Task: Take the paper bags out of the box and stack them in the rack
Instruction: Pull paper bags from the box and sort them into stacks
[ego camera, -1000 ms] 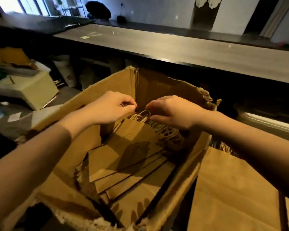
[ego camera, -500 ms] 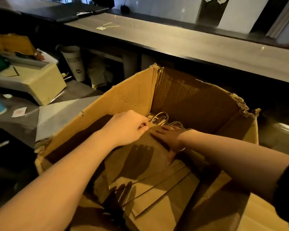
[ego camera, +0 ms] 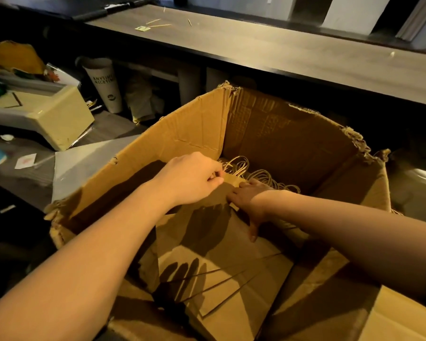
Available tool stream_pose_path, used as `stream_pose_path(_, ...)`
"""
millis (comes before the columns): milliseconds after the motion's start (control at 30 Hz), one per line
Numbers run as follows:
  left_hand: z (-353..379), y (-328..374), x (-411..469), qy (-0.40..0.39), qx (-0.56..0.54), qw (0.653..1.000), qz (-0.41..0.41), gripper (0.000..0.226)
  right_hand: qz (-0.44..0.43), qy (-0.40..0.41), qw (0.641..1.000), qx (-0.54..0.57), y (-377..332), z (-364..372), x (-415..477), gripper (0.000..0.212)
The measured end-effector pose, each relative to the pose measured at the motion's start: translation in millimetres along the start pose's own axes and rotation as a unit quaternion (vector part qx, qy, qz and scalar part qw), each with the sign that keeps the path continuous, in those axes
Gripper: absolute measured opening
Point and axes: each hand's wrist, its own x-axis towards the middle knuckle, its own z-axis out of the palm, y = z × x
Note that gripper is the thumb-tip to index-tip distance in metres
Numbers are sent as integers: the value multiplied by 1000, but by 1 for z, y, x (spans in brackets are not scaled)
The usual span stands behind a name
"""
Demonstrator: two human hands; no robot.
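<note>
Head view: left grip (ego camera: 190, 179) pinches edge of top brown paper bag (ego camera: 221, 244); right grip (ego camera: 250, 201) released, flat upon it, inside torn cardboard box (ego camera: 199, 124). Risk: tangled cord handles (ego camera: 263, 175) may snag.

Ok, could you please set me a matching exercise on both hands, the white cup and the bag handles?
1 left hand
2 right hand
3 white cup
4 bag handles

A outside the box, at its left
B pinching the top paper bag at its edge
C bunched by the box's far wall
D resting on the paper bags

Pairs: 1-B, 2-D, 3-A, 4-C.
</note>
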Motion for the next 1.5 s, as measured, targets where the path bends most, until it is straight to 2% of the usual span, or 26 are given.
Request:
stream_pose_path(200,-1,-11,-1,8,-3,1000,-30,24,-30,84,994,68,1,-15,-21,67)
stream_pose_path(367,3,-18,-4,-60,-65,995,-43,39,-36,140,986,89,1,-37,-34,35)
stream_pose_path(433,6,-16,-7,-82,-90,992,-33,34,-41,175,978,109,1,-48,-42,20)
stream_pose_path(467,8,-13,-9,-86,-102,991,-31,32,-46,197,972,121,0,-52,-47,17)
stream_pose_path(533,10,-7,-13,-95,-133,986,-32,42,-50,247,959,126,-1,-58,-58,13)
stream_pose_path(600,7,0,-17,-81,-152,985,-27,43,-51,305,946,98,0,-60,-71,11)
stream_pose_path(700,-6,7,-18,-19,-86,996,1,31,-41,409,910,64,4,-61,-88,13)
stream_pose_path(800,-28,19,-21,60,-56,996,25,18,-22,522,849,83,9,-63,-107,16)
stream_pose_path(900,-52,35,-26,111,-75,990,43,24,4,610,788,82,15,-65,-122,21)
stream_pose_path(1000,-72,50,-29,154,-82,984,47,26,17,659,744,108,20,-66,-138,35)
stream_pose_path(1200,-91,86,-37,279,-159,946,41,29,34,680,709,181,29,-53,-174,61)
stream_pose_path(1367,-80,120,-37,338,-281,898,-4,36,77,700,642,303,41,-24,-201,78)
stream_pose_path(1433,-69,138,-35,344,-355,869,-25,29,58,687,599,407,45,-7,-213,87)
stream_pose_path(1500,-59,157,-34,331,-420,844,-36,25,-13,642,519,564,41,5,-226,92)
